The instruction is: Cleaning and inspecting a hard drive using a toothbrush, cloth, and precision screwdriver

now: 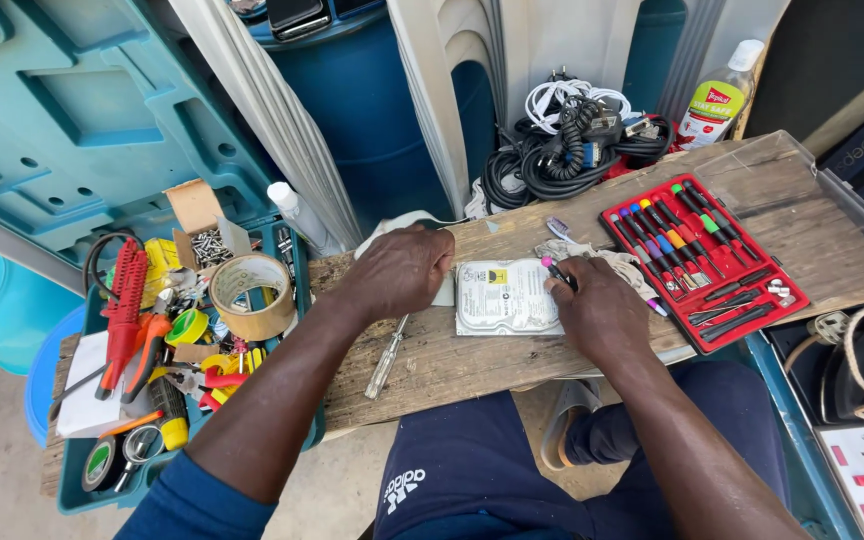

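Rough wooden bench [592, 215] carries a silver hard drive [505, 297], pinned at its left edge by the left hand [400, 270]; the right hand [597, 312] grips a pink-tipped precision screwdriver [555, 269] at its right edge. That tip could slip (the casing looks smooth) if the drive shifts. A red screwdriver set [704, 262] and tangled cables [572, 145] crowd the right; a loose screwdriver [388, 357] lies left.

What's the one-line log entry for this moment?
left hand: steadies hard drive | right hand: holds pink-tipped screwdriver on drive | surface: wooden plank | nearby: red screwdriver set
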